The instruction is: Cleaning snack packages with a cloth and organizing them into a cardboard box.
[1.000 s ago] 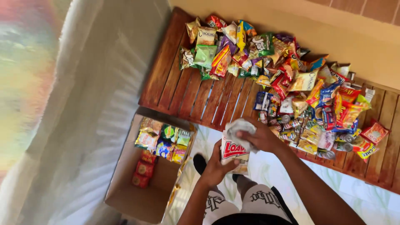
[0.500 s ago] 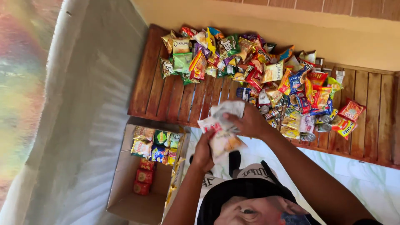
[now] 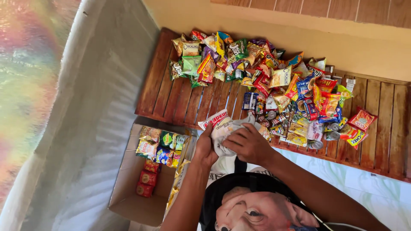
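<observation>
Red-and-white foil, crinkled and printed, marks the snack packet (image 3: 215, 119) held just over the near edge of the brown slatted wooden bench (image 3: 184, 100), in front of the person's chest. A pale grey-white cloth (image 3: 225, 137) is bunched against its lower half. The left hand (image 3: 205, 150) is curled around the packet's left side and bottom, fingers closed on it. The right hand (image 3: 248, 145) lies over the cloth with its fingers bent, pressing the fabric onto the packet. By the look of it, the step in hand is a wipe of this one packet, with one hand steadying and the other rubbing. A packet this light and puffy would call for a gentle hold, and the cloth would have to come off before the packet can be set anywhere.

Farther out, a broad heap of bright snack packets (image 3: 265, 72) in yellow, green, red and purple covers the far half of the bench. Several small round metal tins (image 3: 317, 144) lie at its near edge, close to the right wrist. Below the bench on the left stands an open brown cardboard box (image 3: 128, 188). A row of mixed snack packets (image 3: 160, 145) is packed at its far end, small red packets (image 3: 147, 183) are stacked beside them, and the near part shows bare card. Grey draped fabric (image 3: 94, 107) hangs along the left, and a yellow wall (image 3: 342, 38) runs behind the bench.
</observation>
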